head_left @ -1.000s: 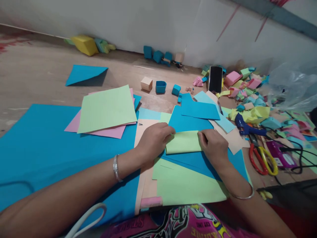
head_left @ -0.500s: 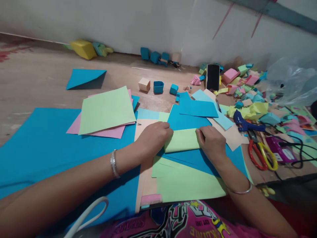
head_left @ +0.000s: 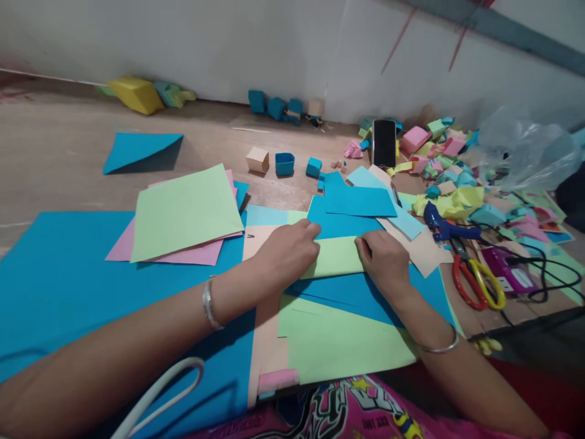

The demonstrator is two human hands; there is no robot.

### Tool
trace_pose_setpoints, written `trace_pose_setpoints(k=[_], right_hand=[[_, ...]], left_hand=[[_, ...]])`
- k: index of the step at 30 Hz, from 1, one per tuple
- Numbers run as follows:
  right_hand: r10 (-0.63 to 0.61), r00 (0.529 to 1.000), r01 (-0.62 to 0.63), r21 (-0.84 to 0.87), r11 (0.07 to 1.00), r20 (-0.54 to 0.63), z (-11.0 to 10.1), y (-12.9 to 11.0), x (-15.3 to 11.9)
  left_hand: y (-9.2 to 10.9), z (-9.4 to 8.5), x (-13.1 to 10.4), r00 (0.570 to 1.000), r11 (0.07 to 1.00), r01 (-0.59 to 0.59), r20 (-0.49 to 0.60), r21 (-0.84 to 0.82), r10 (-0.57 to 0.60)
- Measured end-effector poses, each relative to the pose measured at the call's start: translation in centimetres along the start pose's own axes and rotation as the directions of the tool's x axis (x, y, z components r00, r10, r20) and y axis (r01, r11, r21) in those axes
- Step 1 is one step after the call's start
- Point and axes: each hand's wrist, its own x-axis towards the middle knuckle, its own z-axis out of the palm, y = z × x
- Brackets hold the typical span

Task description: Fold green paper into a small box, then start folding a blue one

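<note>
Between my hands lies a folded strip of light green paper [head_left: 337, 257], resting on blue paper [head_left: 345, 292]. My left hand [head_left: 292, 247] is closed at the strip's left end, fingers curled. At the right end, my right hand [head_left: 386, 259] pinches the upper edge between thumb and fingers. Larger light green sheets [head_left: 347, 347] lie below the strip, close to my body. Just beyond it is a smaller blue piece of paper [head_left: 361, 201]. The undersides of both hands' fingers are partly hidden.
A pile of green and pink sheets [head_left: 187, 213] lies left on a big blue sheet [head_left: 91, 262]. To the right are scissors [head_left: 478, 280], a blue glue gun [head_left: 448, 225], a purple box with cords [head_left: 507, 271], a phone [head_left: 384, 143] and paper scraps. Small paper boxes [head_left: 284, 163] stand behind.
The view has shifted slightly. My left hand's fingers have lifted and curled a little at the strip's left end. My right hand keeps its pinch on the strip.
</note>
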Motion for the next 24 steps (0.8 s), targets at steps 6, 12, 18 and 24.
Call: trace_pose_setpoints(k=[6,12,18,24], right_hand=[[-0.003,1.0,0.003,-0.005,1.0,0.009,0.1,0.0,0.0],[0.007,1.0,-0.008,0.01,1.0,0.027,-0.1,-0.2,0.0],[0.033,0.999,-0.035,0.036,0.999,0.042,-0.2,-0.2,0.1],[0.059,0.997,-0.062,0.058,0.996,0.051,-0.2,-0.1,0.0]], left_hand=[[0.9,-0.3,1.1,0.995,0.996,-0.061,-0.087,-0.06,0.056],[3.1,0.6,2.3,0.977,0.985,0.135,-0.149,-0.109,-0.15],[2.8,2.2,3.1,0.969,0.982,0.141,-0.186,-0.129,-0.163],[1.7,3.8,3.4,0.945,0.979,-0.164,-0.304,-0.123,0.12]])
